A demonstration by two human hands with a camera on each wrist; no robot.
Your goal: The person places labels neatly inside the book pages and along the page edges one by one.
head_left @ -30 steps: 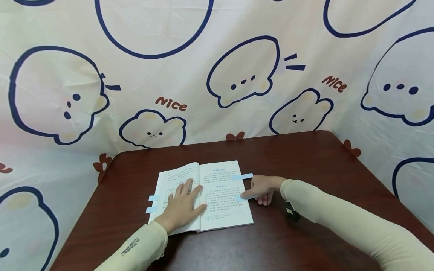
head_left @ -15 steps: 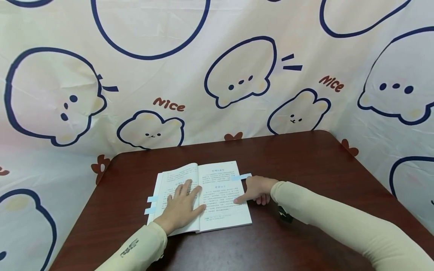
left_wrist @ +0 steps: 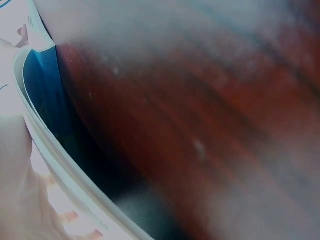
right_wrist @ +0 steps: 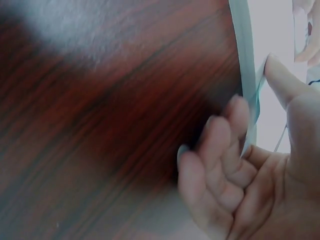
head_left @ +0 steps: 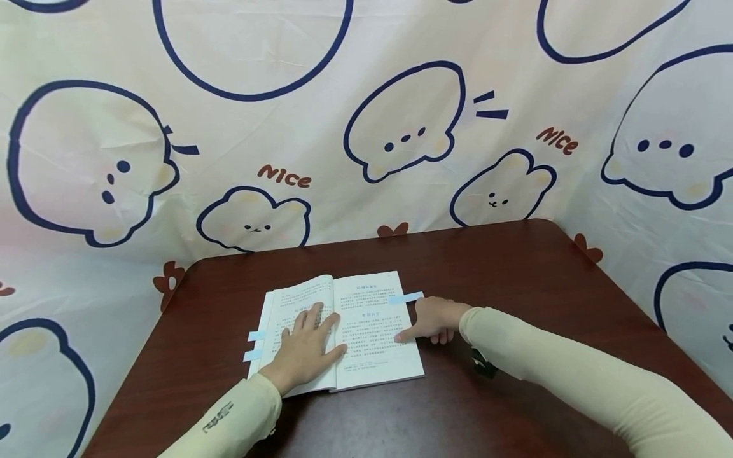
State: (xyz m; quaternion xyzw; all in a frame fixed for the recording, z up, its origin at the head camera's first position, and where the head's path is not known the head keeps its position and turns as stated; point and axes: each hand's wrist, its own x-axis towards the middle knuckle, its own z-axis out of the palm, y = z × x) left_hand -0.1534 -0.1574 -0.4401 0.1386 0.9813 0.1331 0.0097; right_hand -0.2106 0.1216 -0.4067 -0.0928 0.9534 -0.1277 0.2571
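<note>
An open book [head_left: 366, 366] with printed pages lies on the brown table in the head view. My left hand [head_left: 306, 350] rests flat on its left page near the spine, fingers spread. My right hand [head_left: 432, 318] is at the right edge; its straight thumb [right_wrist: 285, 80] presses on the right page. The other fingers are loosely bent beside the page edge. A translucent blue sticky tab [right_wrist: 257, 110] shows by that thumb in the right wrist view, partly hidden. Just above the hand, another light-blue sticky tab [head_left: 406, 297] sticks out past the page edge.
Two light-blue tabs [head_left: 252, 355] stick out from the book's left side. The dark brown table [head_left: 487, 261] extends around the book. A white cloth [head_left: 321, 133] with cartoon outlines hangs behind and beside it.
My right thumb has slid left, farther onto the right page, covering the blue tab end seen a second ago. The left hand stays on the left page. The view has shifted slightly.
</note>
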